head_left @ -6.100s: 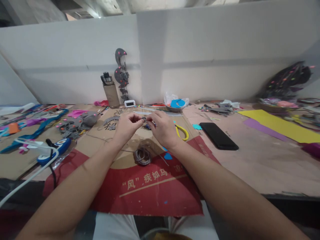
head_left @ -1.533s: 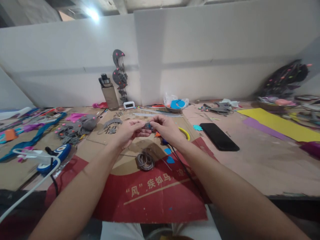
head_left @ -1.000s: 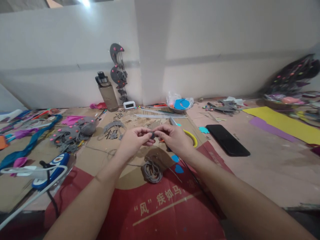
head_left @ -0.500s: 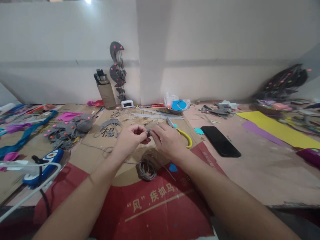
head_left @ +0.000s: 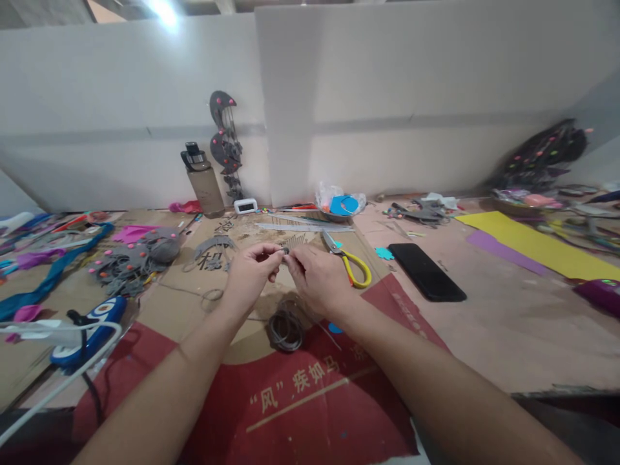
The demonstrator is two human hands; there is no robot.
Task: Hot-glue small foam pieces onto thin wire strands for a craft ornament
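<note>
My left hand [head_left: 249, 274] and my right hand [head_left: 314, 278] meet fingertip to fingertip over the middle of the cardboard sheet [head_left: 203, 310]. Both pinch a small dark piece [head_left: 285, 250] between thumb and fingers; it is too small to name. A coil of grey cord [head_left: 285, 328] lies on the cardboard just below my hands. Yellow-handled scissors [head_left: 349, 265] rest right beside my right hand.
A black phone [head_left: 426, 280] lies to the right. A water bottle [head_left: 202, 181], a small white clock [head_left: 245, 206] and a bag of blue pieces [head_left: 341, 201] stand by the back wall. Grey felt cutouts [head_left: 130, 261] and a blue-white glue gun [head_left: 92, 323] lie left. Yellow sheets [head_left: 542, 243] lie far right.
My hands have stayed pinched together on the small piece, shifting slightly up and away. The view has tilted; the scissors now show fully beside my right hand.
</note>
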